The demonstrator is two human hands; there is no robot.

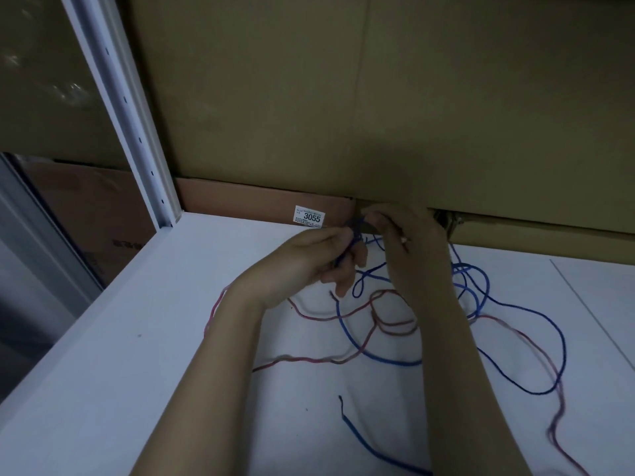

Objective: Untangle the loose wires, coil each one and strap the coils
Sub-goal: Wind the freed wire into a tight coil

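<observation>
Blue thin wire (378,359): our raised left hand (319,257) and right hand (405,242) both pinch its bunched section above white table (137,355).

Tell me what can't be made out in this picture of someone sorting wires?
- Head view: where the left hand and right hand meet on the thin blue wire, fingers hide any knot.
- The thin red wire smears at the right edge.
- The small white label: only 3055 reads.
- No straps show.
</observation>
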